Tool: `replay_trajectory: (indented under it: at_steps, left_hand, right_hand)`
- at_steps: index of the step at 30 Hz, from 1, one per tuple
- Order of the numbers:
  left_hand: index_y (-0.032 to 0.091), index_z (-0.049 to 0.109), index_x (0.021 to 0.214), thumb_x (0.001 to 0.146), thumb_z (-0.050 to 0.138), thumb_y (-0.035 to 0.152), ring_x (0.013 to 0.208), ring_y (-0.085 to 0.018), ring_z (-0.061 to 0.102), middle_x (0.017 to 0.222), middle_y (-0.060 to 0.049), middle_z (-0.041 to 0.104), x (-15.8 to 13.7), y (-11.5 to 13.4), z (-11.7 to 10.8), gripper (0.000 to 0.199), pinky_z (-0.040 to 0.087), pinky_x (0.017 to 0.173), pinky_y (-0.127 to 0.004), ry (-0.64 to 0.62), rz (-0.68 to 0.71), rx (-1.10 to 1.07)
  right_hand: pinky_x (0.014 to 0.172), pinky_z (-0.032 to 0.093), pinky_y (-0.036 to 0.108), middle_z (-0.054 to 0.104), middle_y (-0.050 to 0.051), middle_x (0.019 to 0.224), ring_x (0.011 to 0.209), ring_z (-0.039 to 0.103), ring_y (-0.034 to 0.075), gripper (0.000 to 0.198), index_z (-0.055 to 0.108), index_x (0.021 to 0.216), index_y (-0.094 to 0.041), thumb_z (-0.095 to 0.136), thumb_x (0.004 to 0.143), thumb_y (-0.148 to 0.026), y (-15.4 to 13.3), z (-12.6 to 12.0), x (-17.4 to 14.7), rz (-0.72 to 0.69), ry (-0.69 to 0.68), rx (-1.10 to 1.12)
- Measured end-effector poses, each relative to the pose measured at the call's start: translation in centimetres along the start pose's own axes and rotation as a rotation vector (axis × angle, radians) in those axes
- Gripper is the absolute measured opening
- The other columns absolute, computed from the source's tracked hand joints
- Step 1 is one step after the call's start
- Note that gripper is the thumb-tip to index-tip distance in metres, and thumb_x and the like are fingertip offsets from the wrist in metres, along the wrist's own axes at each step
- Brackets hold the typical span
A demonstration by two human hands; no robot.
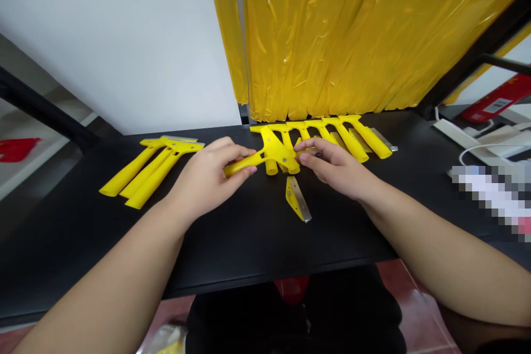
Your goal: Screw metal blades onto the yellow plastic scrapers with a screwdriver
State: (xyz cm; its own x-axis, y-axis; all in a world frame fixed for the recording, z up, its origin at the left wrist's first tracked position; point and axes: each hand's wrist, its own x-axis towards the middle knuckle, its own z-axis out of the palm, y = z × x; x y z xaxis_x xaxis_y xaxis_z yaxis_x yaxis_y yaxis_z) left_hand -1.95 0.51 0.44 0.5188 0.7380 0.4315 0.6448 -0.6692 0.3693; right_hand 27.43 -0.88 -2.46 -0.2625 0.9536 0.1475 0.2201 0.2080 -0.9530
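L hand grips a yellow scraper by its handle, ctr frame. R hand, fingers bent, is at the scraper's head; I can't tell if it's gripping. Blade piece lies just below on blk tabletop; 3 scrapers mid-left, row of yellow handles ctr-right.

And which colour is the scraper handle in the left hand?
The scraper handle in the left hand is yellow, shown best in the head view.

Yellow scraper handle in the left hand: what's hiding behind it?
Behind it there's a row of yellow scraper handles on the black tabletop. The held scraper handle covers parts of those on the left, so those bits can't be seen.
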Motion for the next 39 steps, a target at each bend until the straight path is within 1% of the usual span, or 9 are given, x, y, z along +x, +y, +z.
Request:
replay_trajectory:
  at_steps: [2,5,10,17,25,29,32,35,39]
  left_hand:
    - [0.022,0.077,0.121,0.099,0.068,0.039,0.083,-0.018,0.064,0.096,-0.004,0.066,-0.1,0.4,0.3,0.029,0.049,0.074,-0.03,-0.022,0.005,-0.006]
    - [0.022,0.077,0.123,0.1,0.068,0.037,0.081,-0.017,0.063,0.095,-0.003,0.064,-0.2,0.9,0.9,0.029,0.049,0.072,-0.03,-0.064,0.011,-0.025]
    - [0.022,0.077,0.122,0.101,0.067,0.039,0.08,-0.017,0.063,0.095,-0.004,0.064,-0.2,1.3,1.4,0.029,0.048,0.07,-0.029,-0.129,0.005,-0.026]
    - [0.023,0.076,0.125,0.101,0.066,0.039,0.083,-0.018,0.064,0.097,-0.004,0.064,-0.2,1.3,1.4,0.031,0.05,0.073,-0.03,-0.139,0.006,-0.011]
    - [0.024,0.076,0.127,0.102,0.066,0.04,0.084,-0.018,0.066,0.1,-0.004,0.065,-0.3,1.2,1.4,0.031,0.05,0.073,-0.03,-0.146,-0.001,0.036]
    - [0.023,0.076,0.127,0.102,0.066,0.039,0.083,-0.018,0.066,0.099,-0.003,0.064,-0.3,1.2,1.5,0.031,0.05,0.072,-0.03,-0.14,0.002,0.054]
    - [0.023,0.075,0.128,0.102,0.066,0.039,0.081,-0.017,0.065,0.098,-0.003,0.064,-0.3,1.2,1.5,0.032,0.049,0.071,-0.029,-0.143,0.002,0.062]
    - [0.023,0.075,0.127,0.102,0.066,0.04,0.081,-0.017,0.065,0.099,-0.004,0.065,-0.3,1.3,1.5,0.032,0.048,0.07,-0.029,-0.139,-0.002,0.067]
    - [0.023,0.075,0.127,0.102,0.065,0.041,0.082,-0.018,0.065,0.099,-0.004,0.065,-0.4,1.3,1.4,0.032,0.048,0.07,-0.029,-0.145,-0.01,0.066]
  right_hand:
    - [0.07,0.048,0.033,0.063,-0.001,0.089,0.074,0.057,0.015,0.03,0.062,0.119,-0.024,0.073,0.095,-0.039,-0.3,0.3,-0.2,0.013,-0.036,0.066]
    - [0.069,0.047,0.033,0.059,-0.001,0.093,0.076,0.056,0.015,0.038,0.059,0.119,-0.025,0.079,0.088,-0.033,-0.4,0.6,-0.5,0.005,-0.055,0.069]
    - [0.064,0.044,0.032,0.056,-0.002,0.093,0.07,0.05,0.013,0.042,0.057,0.118,-0.025,0.081,0.085,-0.033,0.0,0.6,-0.5,0.016,-0.082,0.036]
    - [0.058,0.037,0.029,0.054,-0.003,0.093,0.062,0.04,0.009,0.04,0.056,0.114,-0.024,0.08,0.083,-0.03,-0.5,0.6,-0.5,0.007,-0.072,-0.04]
    - [0.058,0.035,0.028,0.051,-0.006,0.085,0.061,0.04,0.009,0.047,0.052,0.12,-0.024,0.079,0.082,-0.027,-0.2,0.5,-0.5,0.073,-0.153,-0.074]
    - [0.058,0.035,0.028,0.052,-0.006,0.088,0.061,0.04,0.009,0.047,0.053,0.118,-0.024,0.081,0.08,-0.026,-0.1,0.6,-0.5,0.057,-0.11,-0.064]
    - [0.057,0.034,0.028,0.053,-0.005,0.088,0.06,0.04,0.008,0.043,0.056,0.115,-0.023,0.081,0.081,-0.027,-0.2,0.8,-0.5,0.006,-0.061,-0.113]
    - [0.056,0.032,0.029,0.055,-0.004,0.087,0.059,0.038,0.009,0.028,0.064,0.107,-0.021,0.079,0.084,-0.028,-0.2,0.8,-0.5,-0.039,-0.05,-0.157]
    - [0.056,0.031,0.03,0.053,-0.004,0.072,0.059,0.038,0.011,0.012,0.072,0.091,-0.02,0.077,0.087,-0.03,-0.3,0.8,-0.5,-0.027,-0.065,-0.253]
